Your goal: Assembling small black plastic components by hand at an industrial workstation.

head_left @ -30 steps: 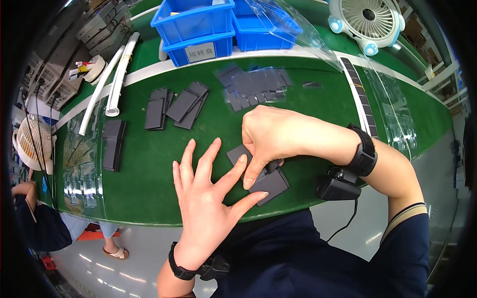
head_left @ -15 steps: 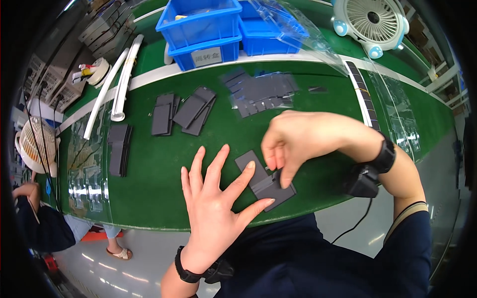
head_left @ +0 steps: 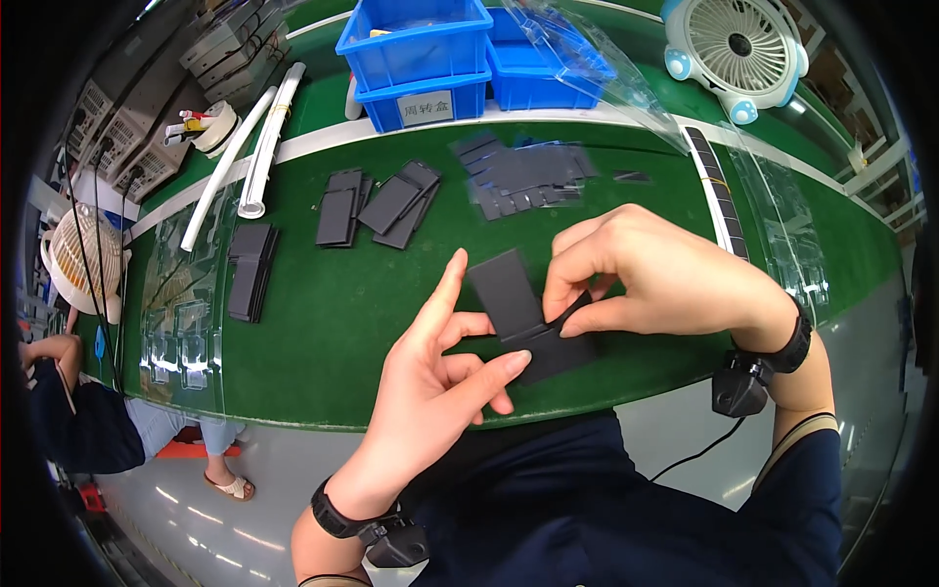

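A dark grey flat piece [head_left: 505, 286] made of two rectangular panels is tilted between my hands, near the front edge of the green bench. My left hand [head_left: 423, 377] grips its left side, thumb on the lower panel and some fingers underneath, index finger stretched out. From the right, my right hand [head_left: 646, 279] pinches a thin dark strip [head_left: 571, 311] between thumb and forefinger, over the line where the panels meet. Whether the strip is joined to the piece is hidden by the fingers. Similar dark pieces [head_left: 393, 201] lie stacked farther back, with more [head_left: 252, 279] at the left.
Beyond my hands lie clear film sheets with dark cut pieces [head_left: 533, 176]. Blue bins [head_left: 421, 59] and a fan [head_left: 736, 44] stand at the back. A long strip with dark segments [head_left: 719, 191] lies at the right, clear plastic trays [head_left: 181, 342] at the left. Another person [head_left: 88, 416] sits far left.
The piece has been lifted and tilted from the bench by my left hand, whose spread fingers have closed around it. My right hand now pinches the dark strip. The view has shifted slightly.
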Tool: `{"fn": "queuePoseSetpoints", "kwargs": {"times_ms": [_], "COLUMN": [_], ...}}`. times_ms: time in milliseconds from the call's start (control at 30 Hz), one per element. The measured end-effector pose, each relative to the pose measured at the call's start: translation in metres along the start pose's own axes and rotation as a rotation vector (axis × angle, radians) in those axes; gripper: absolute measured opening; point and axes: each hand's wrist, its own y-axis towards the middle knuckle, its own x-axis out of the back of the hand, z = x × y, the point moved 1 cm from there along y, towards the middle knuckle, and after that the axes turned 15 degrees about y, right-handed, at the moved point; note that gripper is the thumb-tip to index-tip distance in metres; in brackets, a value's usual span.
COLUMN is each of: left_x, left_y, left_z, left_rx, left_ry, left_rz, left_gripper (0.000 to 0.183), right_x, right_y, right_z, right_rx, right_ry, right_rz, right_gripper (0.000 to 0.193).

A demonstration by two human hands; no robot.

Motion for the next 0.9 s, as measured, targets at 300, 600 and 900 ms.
{"fn": "queuePoseSetpoints", "kwargs": {"times_ms": [300, 600, 900], "left_x": [-0.006, -0.015, -0.014], "left_y": [0.003, 0.002, 0.003], "left_z": [0.020, 0.015, 0.018], "left_rx": [-0.473, -0.357, -0.373], "left_ry": [1.218, 1.256, 1.250], "left_rz": [-0.287, -0.347, -0.352], "left_gripper": [0.049, 0.049, 0.050], "right_x": [-0.020, -0.041, -0.025], "right_y": [0.001, -0.016, -0.001], "right_z": [-0.033, -0.036, -0.034], "right_rx": [0.022, 0.116, -0.044], "right_ry": [-0.042, -0.010, 0.160], "right_rz": [0.098, -0.082, -0.061], "right_gripper": [0.036, 0.039, 0.012]}}
